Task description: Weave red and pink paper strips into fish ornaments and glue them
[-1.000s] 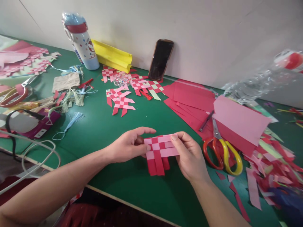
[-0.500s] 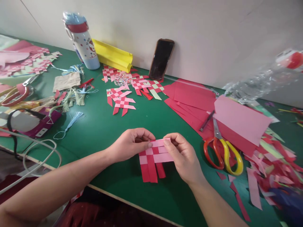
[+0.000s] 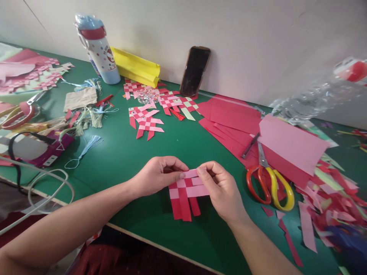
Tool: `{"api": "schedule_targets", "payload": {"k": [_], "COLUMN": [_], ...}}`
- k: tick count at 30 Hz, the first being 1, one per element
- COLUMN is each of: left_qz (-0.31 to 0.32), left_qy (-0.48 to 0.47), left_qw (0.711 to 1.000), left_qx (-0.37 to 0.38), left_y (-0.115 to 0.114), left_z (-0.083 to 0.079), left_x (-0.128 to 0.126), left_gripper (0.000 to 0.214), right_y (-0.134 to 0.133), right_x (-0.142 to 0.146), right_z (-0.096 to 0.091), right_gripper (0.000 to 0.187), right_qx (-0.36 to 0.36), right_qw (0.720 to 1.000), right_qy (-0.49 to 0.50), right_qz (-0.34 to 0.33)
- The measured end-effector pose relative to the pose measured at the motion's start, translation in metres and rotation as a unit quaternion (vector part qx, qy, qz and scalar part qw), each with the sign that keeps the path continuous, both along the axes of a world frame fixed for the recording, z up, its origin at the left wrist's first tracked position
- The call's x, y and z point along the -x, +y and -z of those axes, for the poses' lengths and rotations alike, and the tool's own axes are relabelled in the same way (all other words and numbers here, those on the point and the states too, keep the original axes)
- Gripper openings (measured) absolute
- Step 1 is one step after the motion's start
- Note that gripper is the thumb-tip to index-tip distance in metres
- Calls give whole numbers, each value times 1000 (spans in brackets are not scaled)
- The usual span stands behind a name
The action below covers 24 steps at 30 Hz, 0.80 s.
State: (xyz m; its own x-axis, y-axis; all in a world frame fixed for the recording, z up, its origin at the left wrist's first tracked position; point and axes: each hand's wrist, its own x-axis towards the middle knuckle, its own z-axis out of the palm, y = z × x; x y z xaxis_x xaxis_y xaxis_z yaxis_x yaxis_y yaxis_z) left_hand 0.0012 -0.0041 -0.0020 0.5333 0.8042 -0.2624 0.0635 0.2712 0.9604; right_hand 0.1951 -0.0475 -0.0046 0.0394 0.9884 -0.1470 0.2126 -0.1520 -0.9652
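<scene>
- Green desk against a pale wall, strewn with paper scraps; scissors off to the right, phone leaning on the wall, finished woven pieces farther back.
- Woven mat of red and pink strips, held just above the desk near its front edge, between both hands.
- Left hand: grip closed, thumb and forefinger pinching the top pink strip at the mat's left end.
- Right hand: grip closed likewise on that strip's right end.
- Judged step: snugging the top pink strip into the weave; calls next for a light, even pinch to avoid creasing thin paper.
- Pink strips lying left to right; long axis along the red strips, loose ends pointing toward the person.
</scene>
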Motion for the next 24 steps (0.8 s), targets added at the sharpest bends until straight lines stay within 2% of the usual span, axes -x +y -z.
{"api": "schedule_targets", "payload": {"k": [10,19,24], "left_qz": [4,40,38], "left_qy": [24,47,62], "left_qw": [1000,997,997], "left_qx": [-10,-45,-33], "left_y": [-1,0,-1], "left_z": [-1,-1,-3], "left_x": [0,0,1], "left_gripper": [13,27,26], "right_y": [0,-4,-4], "right_x": [1,7,7], "right_z": [0,-2,-2], "right_gripper": [27,25,27], "right_qx": [-3,-41,-26], "right_qw": [1000,996,998], "right_qy": [-15,-68,-58], "right_qz": [0,-30,-29]}}
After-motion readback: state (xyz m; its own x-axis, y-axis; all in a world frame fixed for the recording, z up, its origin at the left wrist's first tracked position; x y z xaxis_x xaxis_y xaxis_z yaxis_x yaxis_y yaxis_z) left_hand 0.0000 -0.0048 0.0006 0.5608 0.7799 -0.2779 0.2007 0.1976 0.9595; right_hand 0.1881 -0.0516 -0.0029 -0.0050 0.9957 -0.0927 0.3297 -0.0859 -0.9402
